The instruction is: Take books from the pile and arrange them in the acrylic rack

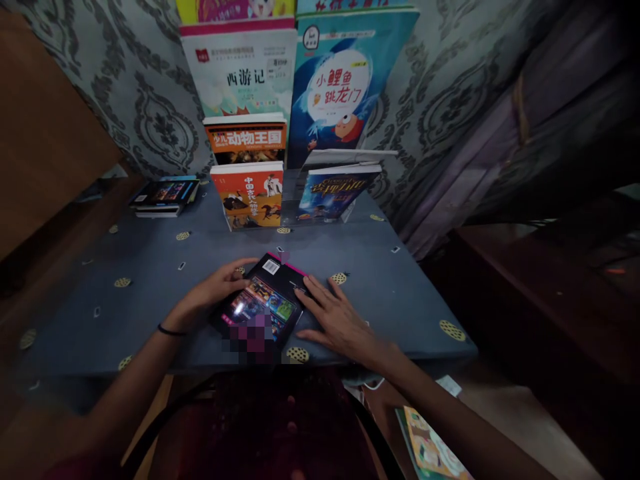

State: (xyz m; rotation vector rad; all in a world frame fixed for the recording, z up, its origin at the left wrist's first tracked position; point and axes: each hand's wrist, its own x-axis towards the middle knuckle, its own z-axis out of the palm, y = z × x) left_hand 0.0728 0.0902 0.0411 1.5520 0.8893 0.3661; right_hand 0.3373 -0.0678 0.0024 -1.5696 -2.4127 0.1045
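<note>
A dark-covered book [290,283] with a barcode, colourful picture panels and a pink spine edge lies at a slant near the front of the table. My left hand [220,285] holds it by its left side, with the thumb on the cover and the other fingers along the edge, partly hidden. On the opposite side, my right hand [335,317] rests with fingers stretched and spread, its fingertips touching the book's right edge. The lower part of the cover is blurred out by blocks.
A blue tablecloth [155,313] with pineapple prints covers the table. Upright books stand at the back, among them an orange book [255,197] and a blue book [340,190]. A small stack of books [165,193] lies back left. Another book [433,443] is low on the right.
</note>
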